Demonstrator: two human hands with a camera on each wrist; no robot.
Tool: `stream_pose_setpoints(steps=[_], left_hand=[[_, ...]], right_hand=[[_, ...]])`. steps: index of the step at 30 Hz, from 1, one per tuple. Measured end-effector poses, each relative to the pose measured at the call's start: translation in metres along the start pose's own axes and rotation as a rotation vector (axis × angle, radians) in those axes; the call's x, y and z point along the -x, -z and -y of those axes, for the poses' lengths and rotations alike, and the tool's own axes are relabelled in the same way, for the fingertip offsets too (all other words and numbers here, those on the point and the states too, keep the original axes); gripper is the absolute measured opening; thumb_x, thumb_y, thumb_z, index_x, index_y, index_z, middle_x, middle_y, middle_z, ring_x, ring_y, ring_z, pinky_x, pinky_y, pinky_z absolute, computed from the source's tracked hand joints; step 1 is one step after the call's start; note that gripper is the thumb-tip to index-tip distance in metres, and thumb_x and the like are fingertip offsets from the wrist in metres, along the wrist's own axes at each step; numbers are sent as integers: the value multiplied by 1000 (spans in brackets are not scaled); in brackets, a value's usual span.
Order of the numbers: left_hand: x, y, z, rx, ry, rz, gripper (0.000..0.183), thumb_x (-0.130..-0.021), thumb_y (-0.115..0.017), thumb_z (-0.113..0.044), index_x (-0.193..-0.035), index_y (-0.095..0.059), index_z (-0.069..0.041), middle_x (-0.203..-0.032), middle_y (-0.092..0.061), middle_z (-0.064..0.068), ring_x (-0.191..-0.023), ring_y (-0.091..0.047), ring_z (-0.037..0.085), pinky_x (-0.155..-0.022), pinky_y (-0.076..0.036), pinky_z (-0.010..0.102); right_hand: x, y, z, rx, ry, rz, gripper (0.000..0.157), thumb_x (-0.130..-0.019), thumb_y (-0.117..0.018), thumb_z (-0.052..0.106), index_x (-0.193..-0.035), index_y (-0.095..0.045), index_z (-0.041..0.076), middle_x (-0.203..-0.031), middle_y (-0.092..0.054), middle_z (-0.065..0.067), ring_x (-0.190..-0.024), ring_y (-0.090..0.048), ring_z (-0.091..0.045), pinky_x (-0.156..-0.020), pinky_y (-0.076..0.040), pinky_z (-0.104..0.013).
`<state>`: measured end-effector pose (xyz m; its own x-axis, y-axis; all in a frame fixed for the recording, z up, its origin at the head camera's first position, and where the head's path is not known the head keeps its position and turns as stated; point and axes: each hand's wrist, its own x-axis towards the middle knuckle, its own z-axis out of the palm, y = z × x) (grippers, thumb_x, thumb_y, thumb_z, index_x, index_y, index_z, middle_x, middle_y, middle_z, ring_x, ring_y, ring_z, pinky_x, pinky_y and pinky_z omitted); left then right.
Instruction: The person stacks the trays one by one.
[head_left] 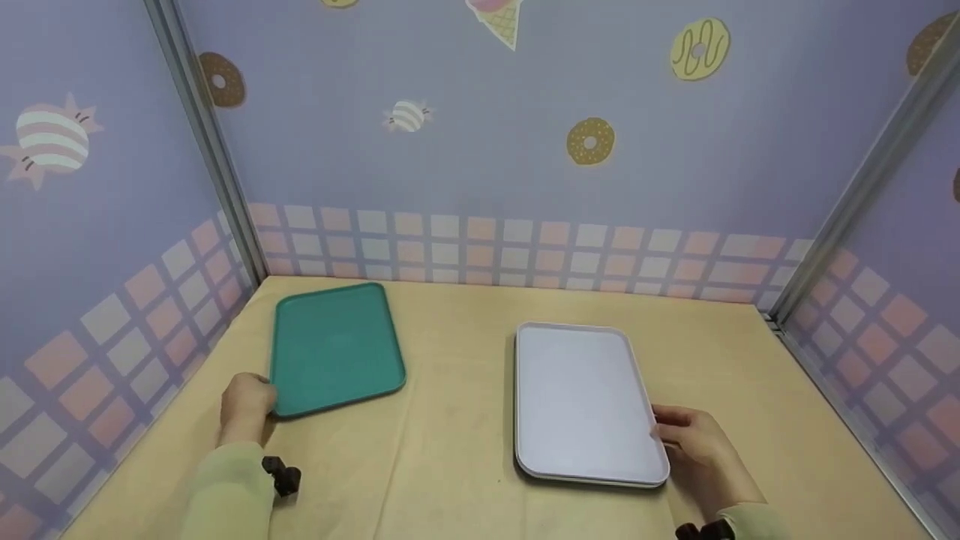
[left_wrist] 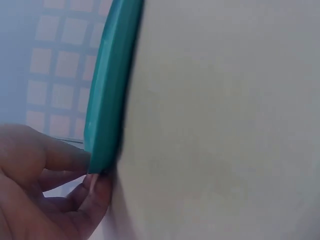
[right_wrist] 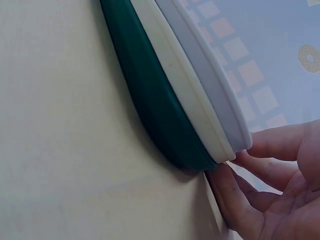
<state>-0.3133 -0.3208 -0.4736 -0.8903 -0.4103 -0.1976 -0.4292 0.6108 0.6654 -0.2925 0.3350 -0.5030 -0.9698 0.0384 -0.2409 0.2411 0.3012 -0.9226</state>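
A teal tray (head_left: 337,349) lies at the left of the table, turned slightly. My left hand (head_left: 246,405) pinches its near left corner, and in the left wrist view the fingers (left_wrist: 102,192) reach under the rim of the teal tray (left_wrist: 107,90). To the right is a stack of three trays: a pale lavender tray (head_left: 585,405) on top, a cream tray (right_wrist: 185,85) in the middle and a dark green tray (right_wrist: 150,95) at the bottom. My right hand (head_left: 697,439) grips the stack's right edge near the front corner, with digits at the top rim and under the lowest tray.
A pale yellow cloth (head_left: 457,420) covers the table between the trays. Patterned walls (head_left: 465,165) enclose the back and both sides, with metal posts (head_left: 214,142) at the corners. Dark wrist mounts (head_left: 282,477) sit at both sleeves.
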Motion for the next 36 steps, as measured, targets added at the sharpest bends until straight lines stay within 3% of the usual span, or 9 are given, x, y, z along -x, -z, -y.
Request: stream_pose_setpoints(steps=[5,8,10,13,15,22,27,31,36], left_hand=[[2,6,-5,97,12,47,49,-92,-41,-5,-134,-51,19,-137,-49,41,-114,-55,48,-86,-55,45],[2,9,-7,205,18,79,35,-88,-44,2,-116,-55,21,-111,-55,35,-91,-54,35,-68,-51,33],[2,11,-7,277,21,114,35,-88,-47,6,-118,-53,21,-110,-54,31,-84,-52,26,-65,-51,29],[3,13,-6,381,41,180,49,-90,-51,7,-137,-47,20,-124,-52,35,-83,-56,22,-70,-56,28],[4,13,-4,452,65,227,66,-92,-54,6,-154,-31,12,-147,-40,35,-92,-58,21,-78,-57,29],[7,8,5,590,103,255,73,-96,-57,2,-161,-23,1,-150,-41,30,-82,-61,9,-74,-57,26],[7,5,9,676,100,273,73,-99,-56,1,-163,-20,-1,-168,-23,25,-79,-62,1,-73,-58,22],[8,4,10,695,84,288,73,-101,-55,0,-164,-17,-4,-170,-15,24,-78,-62,-2,-72,-58,21],[10,4,11,710,82,293,72,-102,-53,1,-164,-17,-4,-171,-13,22,-76,-63,-2,-69,-57,20]], right_hand=[[-1,1,0,30,12,0,51,-95,-62,-2,-143,-49,-16,-134,-63,-28,-101,-66,-16,-82,-58,-27],[-1,2,1,62,27,5,52,-95,-63,0,-143,-49,-15,-135,-62,-29,-103,-66,-16,-82,-57,-25],[-1,2,1,67,40,4,52,-95,-64,0,-142,-50,-15,-135,-62,-29,-104,-67,-16,-83,-58,-25],[-1,2,0,67,53,6,52,-95,-65,1,-142,-50,-15,-134,-63,-29,-103,-67,-15,-83,-58,-24],[-1,2,0,71,62,7,52,-95,-66,1,-141,-51,-16,-132,-64,-29,-101,-68,-14,-82,-58,-24],[-2,3,-1,51,37,-1,52,-94,-68,1,-141,-52,-14,-130,-66,-25,-99,-67,-12,-82,-58,-24],[0,1,5,30,46,-4,55,-94,-64,-3,-144,-45,-17,-133,-61,-32,-100,-66,-13,-81,-59,-24],[3,-5,15,98,95,-96,54,-98,-61,2,-146,-45,-14,-143,-52,-36,-109,-62,-19,-80,-57,-22],[3,-23,29,108,186,-260,44,-100,-59,7,-141,-54,-7,-141,-56,-29,-124,-55,-32,-81,-47,-12]])
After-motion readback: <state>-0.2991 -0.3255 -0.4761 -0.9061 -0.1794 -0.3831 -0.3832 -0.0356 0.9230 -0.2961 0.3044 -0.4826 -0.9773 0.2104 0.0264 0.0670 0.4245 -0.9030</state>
